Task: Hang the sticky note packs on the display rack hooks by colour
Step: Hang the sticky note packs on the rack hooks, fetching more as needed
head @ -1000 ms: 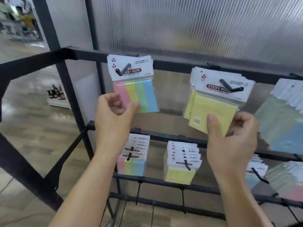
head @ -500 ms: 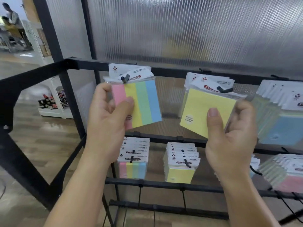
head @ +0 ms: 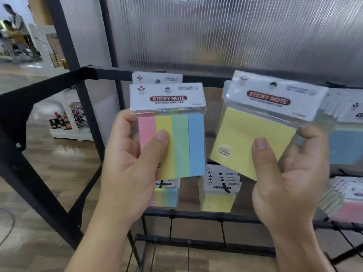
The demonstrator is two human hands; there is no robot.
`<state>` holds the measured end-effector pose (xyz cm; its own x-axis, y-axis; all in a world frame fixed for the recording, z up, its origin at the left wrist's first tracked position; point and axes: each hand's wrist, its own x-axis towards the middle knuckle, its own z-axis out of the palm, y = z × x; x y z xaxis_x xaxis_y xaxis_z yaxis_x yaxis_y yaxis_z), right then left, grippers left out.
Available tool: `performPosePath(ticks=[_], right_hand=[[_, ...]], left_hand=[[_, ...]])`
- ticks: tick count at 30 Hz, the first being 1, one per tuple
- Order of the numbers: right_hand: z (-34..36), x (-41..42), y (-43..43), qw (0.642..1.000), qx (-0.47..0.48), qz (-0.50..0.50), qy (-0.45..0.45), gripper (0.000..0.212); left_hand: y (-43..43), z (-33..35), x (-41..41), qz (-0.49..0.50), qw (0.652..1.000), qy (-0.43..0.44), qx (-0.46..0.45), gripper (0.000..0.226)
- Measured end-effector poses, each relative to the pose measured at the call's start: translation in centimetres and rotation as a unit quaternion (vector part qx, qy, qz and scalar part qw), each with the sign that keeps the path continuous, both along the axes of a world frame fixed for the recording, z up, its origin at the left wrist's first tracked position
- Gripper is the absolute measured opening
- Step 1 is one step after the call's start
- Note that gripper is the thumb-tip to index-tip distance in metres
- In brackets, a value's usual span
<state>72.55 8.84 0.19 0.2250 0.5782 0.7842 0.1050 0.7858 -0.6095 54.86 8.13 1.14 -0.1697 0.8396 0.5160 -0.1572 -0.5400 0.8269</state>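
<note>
Head view: my left hand [head: 127, 167] grips a clear-wrapped pink-yellow-green-blue striped sticky note pack [head: 182, 146] at frame centre, upright, thumb on its front. My right hand [head: 284, 183] pinches a plain yellow sticky note pack [head: 251, 138] centre right, tilted. Behind them is the black metal display rack [head: 49, 91]. Lower hooks carry hanging striped packs [head: 167, 195] and hanging yellow packs [head: 218, 199].

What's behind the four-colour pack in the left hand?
Another pack's white header card pokes above the four-colour pack, against the top rail. Its notes are covered, so its colour can't be told. Fingers of the left hand behind it are mostly hidden.
</note>
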Motion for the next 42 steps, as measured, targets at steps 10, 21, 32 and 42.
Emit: performPosePath(ticks=[10, 21, 32, 42], right_hand=[[-4.5, 7.3, -3.3, 0.930, -0.353, 0.018, 0.098, 0.031], [-7.9, 19.9, -12.8, 0.875, -0.392, -0.185, 0.216, 0.030], [-10.3, 37.5, -23.6, 0.827, -0.378, -0.312, 0.276, 0.028], [-11.8, 51.5, -30.9, 0.774, -0.391, -0.381, 0.320, 0.031]], left_hand=[[-0.7, -6.1, 7.3, -0.133, 0.977, 0.051, -0.157, 0.020], [-2.5, -9.9, 23.2, -0.330, 0.907, 0.112, -0.237, 0.016], [-7.6, -11.0, 43.2, -0.421, 0.853, 0.197, -0.238, 0.024], [-13.0, -13.8, 59.0, -0.494, 0.800, 0.236, -0.247, 0.017]])
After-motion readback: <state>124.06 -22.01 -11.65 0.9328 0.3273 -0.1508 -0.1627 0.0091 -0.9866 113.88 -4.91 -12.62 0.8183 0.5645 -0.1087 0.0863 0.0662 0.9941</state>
